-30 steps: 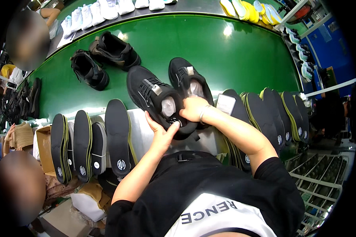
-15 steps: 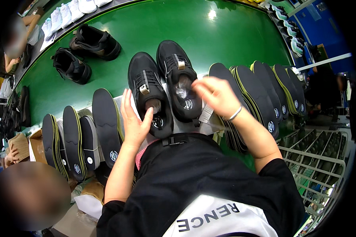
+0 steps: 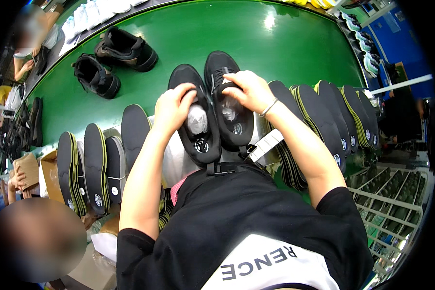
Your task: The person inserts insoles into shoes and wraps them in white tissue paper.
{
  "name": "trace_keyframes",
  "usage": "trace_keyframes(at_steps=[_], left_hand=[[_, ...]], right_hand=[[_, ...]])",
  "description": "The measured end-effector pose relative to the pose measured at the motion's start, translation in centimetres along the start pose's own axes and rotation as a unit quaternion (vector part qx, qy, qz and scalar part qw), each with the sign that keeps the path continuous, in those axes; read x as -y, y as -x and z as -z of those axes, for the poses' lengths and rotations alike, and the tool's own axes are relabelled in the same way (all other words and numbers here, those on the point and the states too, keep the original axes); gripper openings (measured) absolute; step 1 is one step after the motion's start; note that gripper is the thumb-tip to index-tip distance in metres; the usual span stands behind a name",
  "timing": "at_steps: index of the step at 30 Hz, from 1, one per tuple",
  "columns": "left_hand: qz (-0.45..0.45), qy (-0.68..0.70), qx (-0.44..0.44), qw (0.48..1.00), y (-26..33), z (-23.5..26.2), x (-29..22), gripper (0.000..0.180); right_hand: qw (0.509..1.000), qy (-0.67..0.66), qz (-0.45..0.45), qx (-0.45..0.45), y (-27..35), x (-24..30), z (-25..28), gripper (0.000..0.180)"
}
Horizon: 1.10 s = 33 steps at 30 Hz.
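Green belt (image 3: 179, 43): black shoes (image 3: 212, 111), white stuffing inside.

Green belt (image 3: 285, 43) runs across the far side, with two more black shoes (image 3: 113, 60) sitting on it far left. Near left there's a row of black insoles (image 3: 96, 164) standing on edge, and another row of insoles (image 3: 340, 113) on the right. White shoes (image 3: 96, 12) are lined up past the belt, and a wire rack (image 3: 391, 203) sits near right.

Bright overhead glare on the green belt (image 3: 275, 43) (fisheye-bent, dark rim).
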<state>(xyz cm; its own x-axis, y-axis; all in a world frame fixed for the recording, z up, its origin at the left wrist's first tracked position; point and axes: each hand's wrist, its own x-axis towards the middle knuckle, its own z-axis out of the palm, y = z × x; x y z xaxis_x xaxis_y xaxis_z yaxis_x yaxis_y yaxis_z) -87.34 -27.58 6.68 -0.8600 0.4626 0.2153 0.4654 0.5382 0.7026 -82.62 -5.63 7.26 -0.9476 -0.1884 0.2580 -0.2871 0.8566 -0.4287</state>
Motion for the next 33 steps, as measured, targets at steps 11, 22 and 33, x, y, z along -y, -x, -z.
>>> trace_keyframes(at_steps=[11,22,33], left_hand=[[0.175,0.243,0.125,0.946,-4.9,0.2,2.6,0.030],[0.218,0.276,0.140,0.926,-5.9,0.2,3.1,0.029],[0.236,0.268,0.134,0.924,-6.2,0.6,2.2,0.028]], right_hand=[[0.928,-0.238,-0.248,0.146,-4.8,-4.1,0.2,0.033],[0.906,-0.297,-0.270,0.136,-5.6,-5.2,-0.7,0.031],[0.898,-0.320,-0.271,0.135,-5.8,-5.8,-1.2,0.031]])
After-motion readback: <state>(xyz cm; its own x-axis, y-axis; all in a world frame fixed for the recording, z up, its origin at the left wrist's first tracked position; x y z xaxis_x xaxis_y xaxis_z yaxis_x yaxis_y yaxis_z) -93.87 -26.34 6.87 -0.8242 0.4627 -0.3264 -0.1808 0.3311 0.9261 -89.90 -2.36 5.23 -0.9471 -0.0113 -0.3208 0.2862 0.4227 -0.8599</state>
